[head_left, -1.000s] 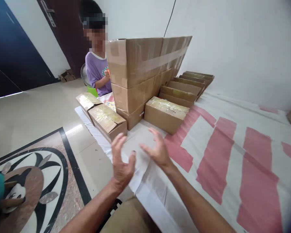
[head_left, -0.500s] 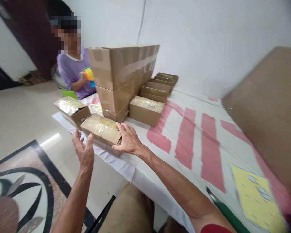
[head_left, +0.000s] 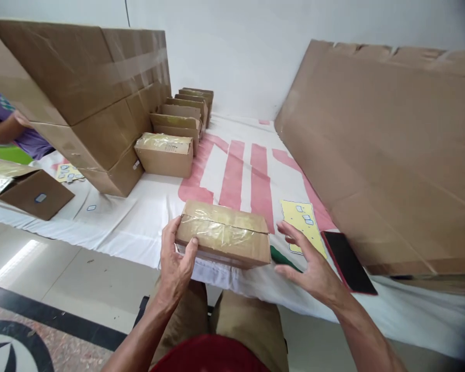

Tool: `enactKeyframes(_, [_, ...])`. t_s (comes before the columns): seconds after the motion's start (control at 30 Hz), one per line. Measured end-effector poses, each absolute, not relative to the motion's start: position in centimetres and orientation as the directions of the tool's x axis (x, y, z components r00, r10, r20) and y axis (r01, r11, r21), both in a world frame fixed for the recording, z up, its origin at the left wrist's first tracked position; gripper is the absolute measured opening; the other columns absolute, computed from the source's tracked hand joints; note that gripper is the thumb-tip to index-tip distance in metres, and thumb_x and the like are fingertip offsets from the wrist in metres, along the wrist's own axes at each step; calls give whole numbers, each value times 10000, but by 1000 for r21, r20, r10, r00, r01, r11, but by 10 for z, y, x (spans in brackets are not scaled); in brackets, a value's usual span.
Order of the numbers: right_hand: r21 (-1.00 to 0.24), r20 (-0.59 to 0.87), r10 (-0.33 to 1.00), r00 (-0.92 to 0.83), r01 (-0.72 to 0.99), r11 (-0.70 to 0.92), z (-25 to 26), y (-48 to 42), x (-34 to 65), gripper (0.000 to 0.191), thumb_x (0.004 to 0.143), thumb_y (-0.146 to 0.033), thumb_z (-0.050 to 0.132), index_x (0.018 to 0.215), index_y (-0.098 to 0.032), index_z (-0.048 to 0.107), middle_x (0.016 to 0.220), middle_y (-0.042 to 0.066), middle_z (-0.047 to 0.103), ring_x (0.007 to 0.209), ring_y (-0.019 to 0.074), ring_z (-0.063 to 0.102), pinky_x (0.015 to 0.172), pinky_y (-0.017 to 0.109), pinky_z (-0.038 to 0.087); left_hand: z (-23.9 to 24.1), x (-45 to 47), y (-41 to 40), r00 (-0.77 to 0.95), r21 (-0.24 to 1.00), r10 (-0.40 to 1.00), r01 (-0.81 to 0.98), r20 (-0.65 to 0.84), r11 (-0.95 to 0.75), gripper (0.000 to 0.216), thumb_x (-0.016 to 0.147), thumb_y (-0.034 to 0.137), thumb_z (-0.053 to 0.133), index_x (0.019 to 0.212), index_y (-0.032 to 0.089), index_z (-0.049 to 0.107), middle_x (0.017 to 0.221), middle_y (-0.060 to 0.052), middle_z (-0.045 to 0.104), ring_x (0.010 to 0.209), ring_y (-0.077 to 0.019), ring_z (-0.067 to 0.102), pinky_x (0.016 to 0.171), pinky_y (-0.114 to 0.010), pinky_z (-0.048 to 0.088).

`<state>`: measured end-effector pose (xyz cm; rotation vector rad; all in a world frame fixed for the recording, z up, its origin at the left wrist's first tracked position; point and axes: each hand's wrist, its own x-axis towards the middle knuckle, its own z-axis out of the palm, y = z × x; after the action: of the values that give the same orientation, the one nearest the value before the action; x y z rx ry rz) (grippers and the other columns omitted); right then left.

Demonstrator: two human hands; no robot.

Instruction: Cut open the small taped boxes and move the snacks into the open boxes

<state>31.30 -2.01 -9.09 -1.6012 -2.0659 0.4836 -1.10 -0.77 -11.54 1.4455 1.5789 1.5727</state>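
Note:
A small cardboard box point(head_left: 225, 232) with clear tape over its top seam lies at the table's front edge, right before me. My left hand point(head_left: 177, 258) grips its left end, thumb on the near side and fingers around the back corner. Just off the box's right end is my right hand point(head_left: 308, 263), open with fingers spread and touching nothing. Partly hidden between box and right hand lies a green-handled tool point(head_left: 284, 257). Beyond the right hand is a yellow sheet point(head_left: 313, 227) with drawn shapes, and beside it a black phone-like slab point(head_left: 349, 262) with a red edge.
Tall stacked cartons point(head_left: 85, 98) stand at left, with a taped box point(head_left: 165, 155) and several open boxes point(head_left: 180, 111) beside them. Another box point(head_left: 34, 194) sits far left, near a person in purple point(head_left: 17, 129). A large cardboard panel point(head_left: 395, 155) leans at right.
The box has come rightward along the table edge to a place before me. My left hand now grips it, and my right hand has let go. My view has turned right.

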Motion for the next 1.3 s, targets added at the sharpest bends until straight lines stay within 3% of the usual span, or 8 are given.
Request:
enactKeyframes(0.1, [-396,197,978,-63,908,139,-132,-38,333,502,1003,-460,523,1394,-149,571,1316,197,704,1219,360,670,1013,537,539,-111,-17,-1,-326,935,906,313,269,-165,464,904,416,674,1312,200,639,1313,-114,665,1221,-281,630,1076,-432,503])
enactKeyframes(0.27, [-189,237,966,-106,970,153,-184,-37,326,382,1001,-315,420,1221,-134,676,1083,192,765,1000,354,726,853,508,576,-103,-33,28,-309,961,929,246,204,-129,424,896,457,646,1208,172,692,1256,-120,698,1164,-277,664,1046,-441,522])
enactKeyframes(0.4, [-433,325,944,62,897,90,-170,-40,341,404,1017,-392,364,1193,-183,662,1033,148,777,942,297,744,840,447,606,-105,-33,45,-229,973,951,148,210,-179,442,858,415,623,1223,181,707,1427,-122,643,1355,-306,580,1172,-472,442])
enactKeyframes(0.57, [-683,140,987,76,730,40,-84,-43,348,458,984,-603,481,1158,-232,685,730,26,722,560,212,672,527,323,577,-111,-25,35,-218,981,957,82,190,-176,410,865,347,573,1201,183,742,1469,-100,640,1459,-305,501,1274,-480,323])
enactKeyframes(0.73, [-429,261,869,-419,756,494,-12,-7,269,314,1042,-417,484,1167,-254,722,1046,58,796,958,246,764,817,344,619,-116,-18,22,-252,984,951,31,178,-176,423,918,326,526,1268,199,727,1484,-77,635,1458,-283,505,1278,-469,328])
enactKeyframes(0.83, [-211,217,775,-594,746,631,-1,23,219,333,1065,-319,426,1211,-212,705,1131,80,792,982,247,763,764,348,607,-119,-16,22,-265,980,944,21,197,-199,419,929,319,516,1269,192,727,1465,-83,648,1443,-278,521,1273,-459,341])
enactKeyframes(1.03, [61,-19,764,-645,762,645,3,53,179,216,1013,-241,549,1150,-203,712,1003,51,796,820,221,747,604,300,500,-120,-12,25,-277,972,932,24,233,-236,401,941,294,496,1248,182,727,1452,-100,648,1414,-268,550,1249,-452,377])
enactKeyframes(1.3, [82,-24,743,-669,739,668,14,52,172,250,1040,-273,496,1195,-206,680,1015,47,799,833,201,735,593,286,431,-117,-10,24,-283,987,949,-40,140,-158,452,930,296,495,1327,167,668,1420,-109,664,1351,-269,594,1197,-439,429])
